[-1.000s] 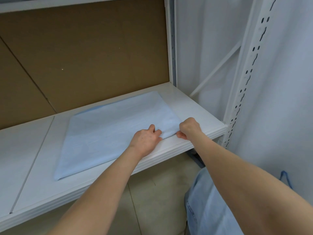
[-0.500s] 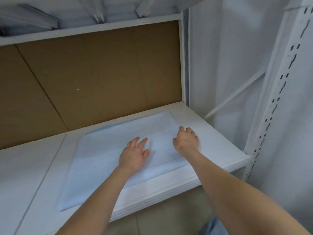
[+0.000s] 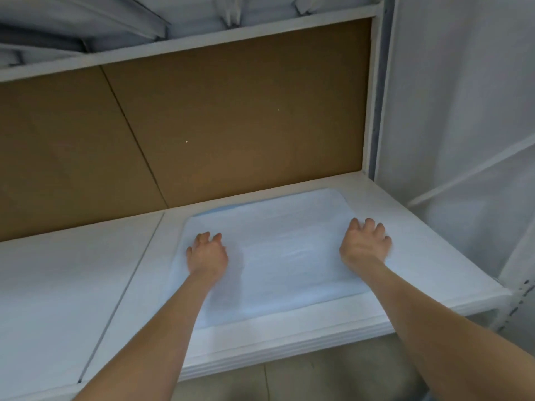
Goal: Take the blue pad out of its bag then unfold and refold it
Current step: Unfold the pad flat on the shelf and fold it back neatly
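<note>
Deck: white flat metal shelf board [image 3: 72,285], two panels side by side, dark seam [image 3: 130,273] between them running front to back, left of centre.
Front lip: white ribbed edge [image 3: 289,350] along the deck's near side.
Back: brown cardboard sheet [image 3: 231,125], upright against the deck's rear, one slanted join line [image 3: 133,134] on its left part.
Overhead: white horizontal rail [image 3: 202,43]; grey-white metal braces [image 3: 130,15] above it.
Rear post: white vertical upright [image 3: 373,96] at the cardboard's right end.
Front post: white slotted steel upright [image 3: 515,302] at the deck's right front corner.
Brace: thin white diagonal bar [image 3: 474,169], right side.
Right side: white draped fabric [image 3: 463,82] behind the brace.
Below: beige tiled floor [image 3: 289,380], one joint line visible.
</note>
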`<action>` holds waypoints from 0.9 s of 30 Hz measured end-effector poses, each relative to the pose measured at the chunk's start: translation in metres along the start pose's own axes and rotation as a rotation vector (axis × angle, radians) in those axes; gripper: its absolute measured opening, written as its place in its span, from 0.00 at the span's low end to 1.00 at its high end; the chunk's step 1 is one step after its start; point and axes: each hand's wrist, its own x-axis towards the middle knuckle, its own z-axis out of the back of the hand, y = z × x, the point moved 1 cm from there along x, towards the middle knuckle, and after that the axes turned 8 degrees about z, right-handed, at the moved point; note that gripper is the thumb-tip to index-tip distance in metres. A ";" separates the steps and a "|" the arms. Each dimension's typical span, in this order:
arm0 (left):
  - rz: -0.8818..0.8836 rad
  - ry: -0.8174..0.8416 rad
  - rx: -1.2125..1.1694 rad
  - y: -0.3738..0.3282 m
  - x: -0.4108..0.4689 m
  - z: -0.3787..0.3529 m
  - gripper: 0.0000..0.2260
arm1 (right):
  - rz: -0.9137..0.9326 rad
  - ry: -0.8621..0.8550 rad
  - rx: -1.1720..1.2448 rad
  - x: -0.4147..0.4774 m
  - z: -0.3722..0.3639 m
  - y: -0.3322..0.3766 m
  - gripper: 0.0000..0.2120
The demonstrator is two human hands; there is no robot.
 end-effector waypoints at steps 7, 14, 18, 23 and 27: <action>0.258 0.188 -0.163 0.052 0.022 -0.003 0.17 | -0.009 0.092 -0.054 0.003 -0.005 0.018 0.21; 0.111 0.000 -0.198 0.032 0.051 0.008 0.18 | 0.306 -0.031 0.024 0.027 0.006 0.084 0.22; 0.041 -0.052 -0.315 0.016 0.081 0.006 0.18 | 0.518 -0.004 0.100 0.042 -0.004 0.140 0.20; -0.038 -0.023 -0.316 0.010 0.127 -0.009 0.17 | 0.660 0.047 0.119 0.070 -0.029 0.191 0.20; -0.114 -0.007 -0.246 0.013 0.162 -0.021 0.17 | 0.728 0.076 0.104 0.095 -0.048 0.222 0.21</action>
